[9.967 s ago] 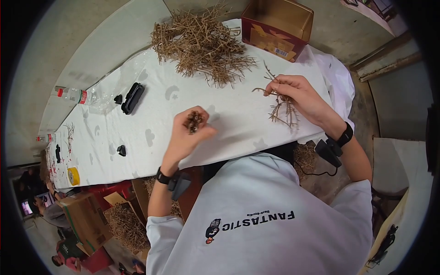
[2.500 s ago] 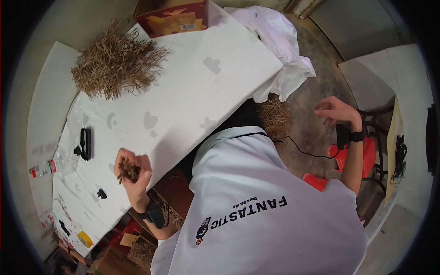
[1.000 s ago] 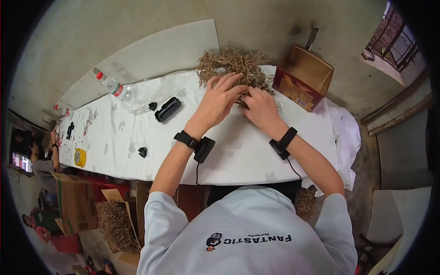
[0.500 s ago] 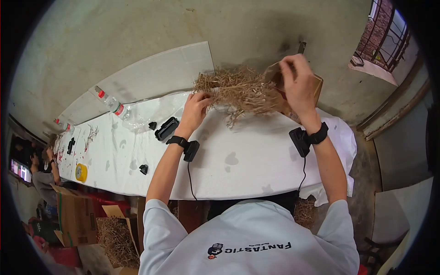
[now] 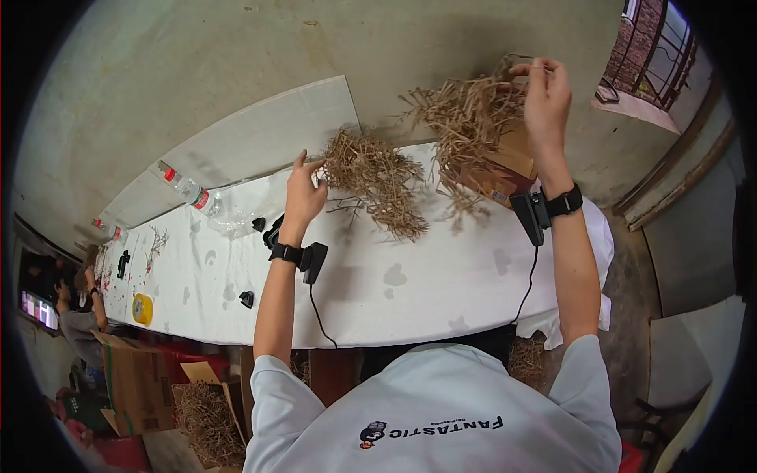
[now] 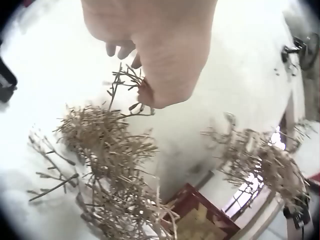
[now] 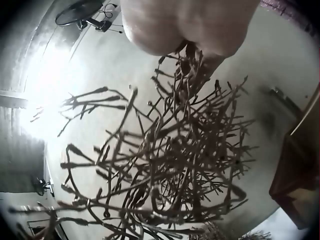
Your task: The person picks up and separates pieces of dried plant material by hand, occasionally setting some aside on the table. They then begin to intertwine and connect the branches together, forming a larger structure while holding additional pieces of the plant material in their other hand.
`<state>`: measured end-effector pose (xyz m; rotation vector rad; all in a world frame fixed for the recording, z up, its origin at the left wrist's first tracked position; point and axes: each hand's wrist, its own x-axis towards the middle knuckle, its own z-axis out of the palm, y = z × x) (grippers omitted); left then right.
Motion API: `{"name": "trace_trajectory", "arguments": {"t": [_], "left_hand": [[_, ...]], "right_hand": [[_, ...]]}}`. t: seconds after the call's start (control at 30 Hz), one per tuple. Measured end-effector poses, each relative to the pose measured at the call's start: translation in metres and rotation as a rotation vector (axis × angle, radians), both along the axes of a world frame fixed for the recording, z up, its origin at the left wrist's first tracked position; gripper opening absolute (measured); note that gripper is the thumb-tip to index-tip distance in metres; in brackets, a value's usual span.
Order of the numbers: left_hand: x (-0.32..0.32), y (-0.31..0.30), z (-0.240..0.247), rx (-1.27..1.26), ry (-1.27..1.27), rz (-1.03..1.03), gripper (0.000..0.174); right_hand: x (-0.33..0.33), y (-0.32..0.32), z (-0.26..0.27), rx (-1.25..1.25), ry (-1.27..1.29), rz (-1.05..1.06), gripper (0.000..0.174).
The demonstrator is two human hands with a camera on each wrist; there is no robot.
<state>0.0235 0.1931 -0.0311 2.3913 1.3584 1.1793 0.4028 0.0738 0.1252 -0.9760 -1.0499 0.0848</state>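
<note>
My right hand pinches a tangled clump of dry brown twigs, raised in front of the wall at the table's far side. In the right wrist view the clump's stems run up into the fingers, and its branching ends spread out below. The rest of the twig pile lies on the white cloth. My left hand is at the pile's left edge with fingers and thumb apart. In the left wrist view, a stray twig of the pile reaches up beside the thumb.
A maroon cardboard box stands behind the raised clump, partly hidden. A plastic bottle, a black case and yellow tape are on the left. Boxes of twigs stand below the table, and another person sits farther off.
Both hands were together at the pile one second ago. The right hand has since pulled a clump off, up and to the right; the left hand has drawn back left.
</note>
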Motion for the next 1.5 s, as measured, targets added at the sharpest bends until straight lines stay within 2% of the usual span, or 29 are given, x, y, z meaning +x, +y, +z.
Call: {"name": "trace_trajectory", "arguments": {"t": [0.03, 0.07, 0.1, 0.13, 0.17, 0.2, 0.23, 0.27, 0.33, 0.37, 0.47, 0.5, 0.6, 0.63, 0.73, 0.77, 0.87, 0.9, 1.0, 1.03, 1.13, 1.17, 1.27, 1.3, 1.4, 1.47, 1.5], "left_hand": [[0.006, -0.008, 0.011, 0.076, 0.097, 0.0, 0.034], [0.017, -0.025, 0.029, 0.072, 0.1, -0.002, 0.034], [0.033, -0.049, 0.054, 0.183, 0.079, 0.0, 0.037], [0.047, -0.066, 0.072, 0.293, 0.059, 0.004, 0.04], [0.057, -0.076, 0.082, 0.285, 0.062, 0.005, 0.04], [0.067, -0.083, 0.089, 0.186, -0.099, -0.17, 0.04], [0.076, -0.088, 0.089, 0.086, -0.261, -0.345, 0.04], [0.086, -0.093, 0.084, 0.075, -0.257, -0.345, 0.04], [0.1, -0.103, 0.071, -0.034, -0.079, -0.551, 0.032], [0.101, -0.103, 0.059, -0.045, -0.08, -0.553, 0.032], [0.108, -0.098, 0.023, -0.003, 0.301, -0.51, 0.024], [0.107, -0.093, 0.016, -0.009, 0.304, -0.52, 0.024], [0.094, -0.075, 0.017, 0.056, 0.382, -0.476, 0.021], [0.09, -0.071, 0.016, 0.052, 0.384, -0.477, 0.021], [0.079, -0.064, 0.016, -0.091, 0.377, -0.466, 0.021], [0.083, -0.069, 0.019, -0.091, 0.379, -0.467, 0.021], [0.108, -0.102, 0.026, 0.122, 0.076, -0.323, 0.016], [0.12, -0.11, 0.033, 0.119, 0.079, -0.332, 0.016], [0.155, -0.136, 0.054, 0.077, -0.211, -0.422, 0.013], [0.157, -0.132, 0.052, 0.075, -0.213, -0.421, 0.013], [0.16, -0.1, 0.052, -0.099, 0.12, -0.917, 0.018], [0.156, -0.098, 0.052, -0.096, 0.12, -0.923, 0.018], [0.146, -0.097, 0.066, -0.3, -0.226, -0.808, 0.018], [0.145, -0.098, 0.071, -0.301, -0.225, -0.812, 0.018], [0.141, -0.104, 0.088, -0.44, -0.642, -0.698, 0.016], [0.145, -0.109, 0.095, -0.473, -0.69, -0.684, 0.017], [0.149, -0.112, 0.099, -0.502, -0.737, -0.679, 0.017]], "right_hand": [[-0.002, 0.004, -0.005, -0.036, -0.012, 0.1, 0.024], [-0.004, 0.007, -0.01, -0.073, -0.022, 0.201, 0.023], [-0.007, 0.011, -0.017, -0.11, -0.033, 0.303, 0.023], [-0.009, 0.015, -0.026, -0.114, -0.03, 0.305, 0.023], [-0.013, 0.016, -0.037, -0.208, -0.159, 0.406, 0.021], [-0.017, 0.014, -0.044, -0.302, -0.287, 0.507, 0.02], [-0.018, 0.009, -0.05, -0.308, -0.281, 0.509, 0.02], [-0.021, -0.002, -0.055, -0.408, -0.431, 0.516, 0.018], [-0.026, -0.024, -0.061, -0.608, -0.734, 0.528, 0.016], [-0.024, -0.031, -0.064, -0.619, -0.729, 0.531, 0.016], [-0.008, -0.053, -0.07, -0.599, -0.832, 0.521, 0.015], [-0.002, -0.063, -0.07, -0.607, -0.823, 0.517, 0.015], [0.013, -0.095, -0.061, -0.817, -0.738, 0.317, 0.017], [0.02, -0.103, -0.063, -0.82, -0.735, 0.319, 0.017], [0.04, -0.123, -0.073, -0.717, -0.393, 0.198, 0.021], [0.04, -0.125, -0.076, -0.717, -0.391, 0.198, 0.021], [0.035, -0.13, -0.093, -0.519, -0.043, 0.303, 0.025], [0.031, -0.13, -0.095, -0.52, -0.037, 0.296, 0.025], [0.012, -0.125, -0.093, -0.44, -0.013, 0.445, 0.026], [0.009, -0.124, -0.092, -0.442, -0.013, 0.445, 0.026], [0.007, -0.122, -0.083, -0.402, 0.04, 0.585, 0.023], [0.014, -0.121, -0.084, -0.4, 0.039, 0.58, 0.023], [0.044, -0.123, -0.097, -0.516, 0.169, 0.545, 0.028], [0.042, -0.123, -0.104, -0.516, 0.171, 0.541, 0.028], [0.01, -0.119, -0.126, -0.342, 0.154, 0.51, 0.05], [-0.023, -0.12, -0.137, -0.419, 0.177, 0.522, 0.075], [-0.043, -0.122, -0.142, -0.424, 0.159, 0.538, 0.081]]}}
